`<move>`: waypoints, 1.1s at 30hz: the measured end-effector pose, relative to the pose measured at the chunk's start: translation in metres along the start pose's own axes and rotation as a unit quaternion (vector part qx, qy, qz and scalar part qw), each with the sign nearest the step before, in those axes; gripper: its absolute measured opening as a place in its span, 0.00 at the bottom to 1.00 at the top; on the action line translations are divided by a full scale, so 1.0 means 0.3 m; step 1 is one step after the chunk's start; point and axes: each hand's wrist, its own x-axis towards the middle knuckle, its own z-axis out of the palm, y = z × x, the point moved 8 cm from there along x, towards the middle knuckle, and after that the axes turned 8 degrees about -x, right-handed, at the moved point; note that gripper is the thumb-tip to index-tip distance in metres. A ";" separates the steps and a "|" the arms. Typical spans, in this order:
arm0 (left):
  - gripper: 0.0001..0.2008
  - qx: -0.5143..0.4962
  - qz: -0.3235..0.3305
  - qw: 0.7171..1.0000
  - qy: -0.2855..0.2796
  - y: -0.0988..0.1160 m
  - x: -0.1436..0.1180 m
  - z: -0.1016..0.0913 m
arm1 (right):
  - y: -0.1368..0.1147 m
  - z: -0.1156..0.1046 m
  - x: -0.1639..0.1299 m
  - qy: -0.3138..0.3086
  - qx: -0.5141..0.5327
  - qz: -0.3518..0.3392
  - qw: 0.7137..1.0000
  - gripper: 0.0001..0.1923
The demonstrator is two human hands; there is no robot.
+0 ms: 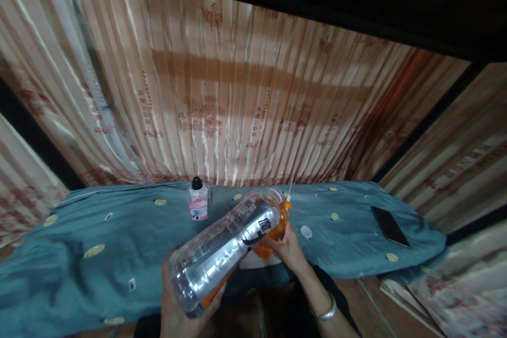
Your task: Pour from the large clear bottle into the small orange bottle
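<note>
We see the left hand [186, 296] at the bottom centre of the frame, wrapped under the base of a large clear plastic bottle [222, 245] and gripping it. The bottle lies tilted, base low toward us, its neck pointing up and right to mid-frame. There the right hand [287, 248] clasps an orange bottle [275, 229], whose top meets the mouth of the clear one; a thin clear tube rises from that spot. A silver bracelet [327, 312] circles the right wrist. Both bottles hang over a teal cloth [99, 232] dotted with yellow motifs that spans the middle of the frame. On it, just left of centre, stands a small black-capped bottle [197, 202]; a white cap [306, 231] lies near the right hand, and a dark phone [390, 225] rests at the right. Striped orange curtains [237, 90] fill the upper frame.
</note>
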 end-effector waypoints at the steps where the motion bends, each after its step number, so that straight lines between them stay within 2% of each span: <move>1: 0.40 -0.004 -0.001 1.000 0.000 0.000 -0.001 0.001 | 0.000 0.001 0.000 -0.001 0.003 0.001 1.000 0.34; 13: 0.37 0.005 0.010 1.000 0.001 0.016 -0.001 -0.001 | -0.029 -0.002 -0.003 -0.011 0.021 0.006 1.000 0.33; 20: 0.38 0.005 0.007 1.000 0.003 0.009 -0.002 0.000 | 0.001 0.000 -0.004 -0.014 0.002 0.018 1.000 0.37; 26: 0.42 0.008 0.014 1.000 0.005 -0.009 0.001 -0.003 | 0.029 0.010 0.002 -0.012 0.018 0.006 1.000 0.36; 33: 0.43 0.021 0.018 1.000 0.001 -0.022 0.002 -0.008 | 0.027 0.006 0.005 -0.015 0.000 0.014 1.000 0.38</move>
